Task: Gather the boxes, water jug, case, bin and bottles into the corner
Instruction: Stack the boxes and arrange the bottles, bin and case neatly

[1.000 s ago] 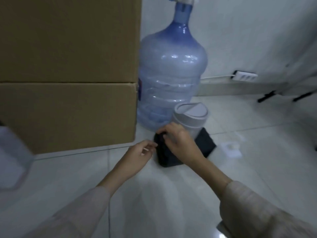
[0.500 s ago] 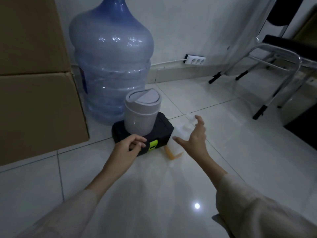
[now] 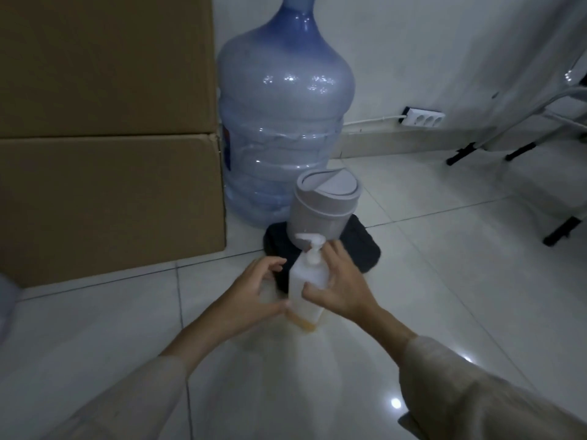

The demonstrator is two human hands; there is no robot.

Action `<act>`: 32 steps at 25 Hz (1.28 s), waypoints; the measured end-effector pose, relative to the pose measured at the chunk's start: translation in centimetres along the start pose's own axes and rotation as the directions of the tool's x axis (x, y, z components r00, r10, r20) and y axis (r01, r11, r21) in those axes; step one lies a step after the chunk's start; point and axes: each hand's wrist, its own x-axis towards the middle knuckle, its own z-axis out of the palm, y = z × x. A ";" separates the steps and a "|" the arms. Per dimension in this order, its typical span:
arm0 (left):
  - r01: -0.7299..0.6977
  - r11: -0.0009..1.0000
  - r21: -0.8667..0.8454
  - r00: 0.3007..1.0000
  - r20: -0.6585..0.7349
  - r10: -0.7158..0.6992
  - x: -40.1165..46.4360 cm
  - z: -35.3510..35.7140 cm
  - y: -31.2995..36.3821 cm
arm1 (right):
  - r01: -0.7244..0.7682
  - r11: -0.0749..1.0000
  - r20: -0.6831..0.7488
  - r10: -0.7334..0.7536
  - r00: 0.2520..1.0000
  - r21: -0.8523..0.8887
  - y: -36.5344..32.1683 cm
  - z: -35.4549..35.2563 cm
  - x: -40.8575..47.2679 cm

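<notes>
A white pump bottle [image 3: 307, 281] with a little orange liquid at its bottom stands tilted on the floor in front of the black case [image 3: 362, 246]. My right hand [image 3: 341, 284] grips its right side. My left hand [image 3: 254, 293] touches its lower left edge with the fingertips. A small grey bin [image 3: 324, 208] with a swing lid sits on top of the case. Behind them stands the big blue water jug [image 3: 282, 122], against two stacked cardboard boxes [image 3: 104, 138] on the left.
A white power strip [image 3: 424, 117] lies along the skirting at the back wall. Metal chair legs with black feet [image 3: 460, 157] stand at the right. A pale translucent object [image 3: 6, 296] shows at the left edge. The floor is glossy white tile.
My right hand reached the pump bottle, took hold of it and brought it in front of the case. My left hand left the case and came to the bottle's base.
</notes>
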 end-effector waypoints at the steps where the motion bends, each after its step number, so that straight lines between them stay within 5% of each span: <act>1: 0.007 1.000 -0.004 1.000 -0.005 -0.007 -0.6 -0.3 -0.6 | 0.064 0.997 0.060 -0.066 0.996 0.047 -1.4 1.1 0.4; 6: 0.004 0.998 -0.055 0.949 -0.314 -0.022 -4.7 -5.7 -3.0 | 0.290 0.923 0.290 -0.358 0.888 0.252 -8.8 7.2 3.3; 10: 0.065 0.995 -0.074 0.818 -0.567 -0.095 -9.6 -10.9 -6.1 | 0.381 0.865 0.377 -0.489 0.787 0.328 -14.6 13.1 5.3; 15: 0.364 0.928 -0.076 0.386 -0.895 -0.224 -16.5 -14.6 -9.3 | 0.304 0.829 0.437 -0.517 0.736 0.470 -20.8 19.6 6.0; 18: 0.497 0.863 -0.087 0.225 -0.948 -0.225 -19.0 -15.5 -10.5 | 0.196 0.848 0.503 -0.462 0.730 0.493 -22.5 23.3 5.6; 23: 0.584 0.809 -0.067 0.112 -0.981 -0.162 -19.0 -16.6 -11.5 | -0.127 0.825 0.621 -0.303 0.723 0.551 -25.3 27.1 6.0; 27: 0.647 0.763 0.004 0.073 -0.996 -0.057 -18.3 -16.7 -12.2 | -0.484 0.594 0.709 -0.220 0.670 0.642 -27.8 28.5 7.6; 32: 0.648 0.758 0.076 0.119 -0.993 -0.003 -19.5 -16.0 -12.8 | -0.551 0.421 0.676 -0.250 0.693 0.721 -30.7 32.8 8.6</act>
